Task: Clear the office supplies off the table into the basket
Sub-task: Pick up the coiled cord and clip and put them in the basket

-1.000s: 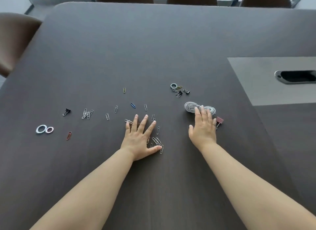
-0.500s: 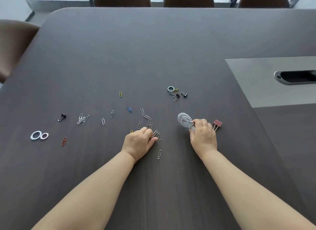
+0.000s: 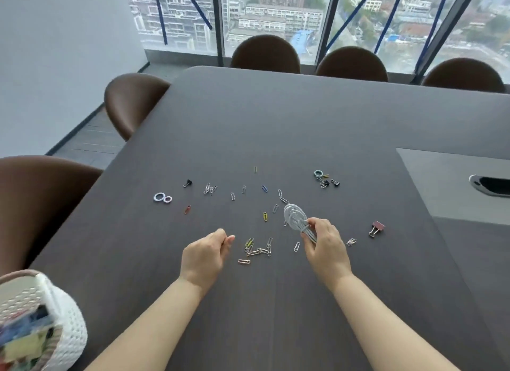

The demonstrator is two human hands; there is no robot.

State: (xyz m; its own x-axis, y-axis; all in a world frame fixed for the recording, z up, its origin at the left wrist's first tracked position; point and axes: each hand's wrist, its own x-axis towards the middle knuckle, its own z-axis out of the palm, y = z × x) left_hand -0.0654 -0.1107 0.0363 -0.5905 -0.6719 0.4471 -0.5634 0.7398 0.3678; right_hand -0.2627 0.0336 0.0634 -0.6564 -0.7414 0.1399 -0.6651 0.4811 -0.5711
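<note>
Spillage threatens: left hand [image 3: 205, 250] curls shut, contents unseen; right hand [image 3: 324, 246] pinches a coiled grey cable [image 3: 295, 216] loosely, and it may unravel before reaching the basket [image 3: 66, 329] at lower left; paper clips [image 3: 258, 249] litter the surface [image 3: 276, 127] mid-frame.

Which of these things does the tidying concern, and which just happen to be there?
Part of the job:
paper clips
binder clips
small rings
bundle of grey rings, held in the right hand
white basket

Just there:
brown chairs
cable slot in the table
</note>
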